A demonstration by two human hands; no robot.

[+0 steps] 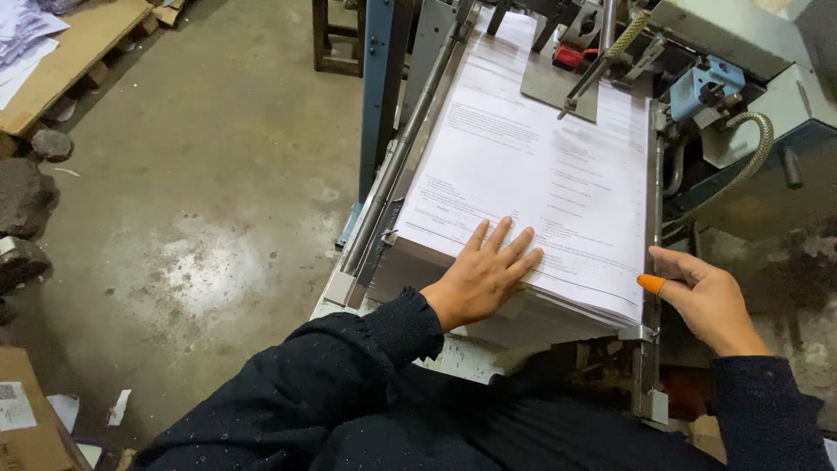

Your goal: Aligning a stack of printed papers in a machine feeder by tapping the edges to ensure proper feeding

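Observation:
A thick stack of printed white paper sheets (pixel 532 166) lies on the feed table of a grey machine (pixel 741 52). My left hand (pixel 484 275) rests flat on the near end of the top sheet, fingers spread. My right hand (pixel 706 296) is at the stack's right near corner, beside a metal side guide (pixel 652 218). An orange rubber fingertip cover (pixel 650 283) sits on its thumb, which touches the paper's edge. Both arms wear dark speckled sleeves.
A metal bar and rail (pixel 397 166) run along the stack's left side. A feeder arm (pixel 593 70) and a flexible hose (pixel 754 157) lie at the far end. Concrete floor (pixel 200 201) spreads left, with a wooden pallet (pixel 70 52), stones (pixel 26 201) and a cardboard box (pixel 26 419).

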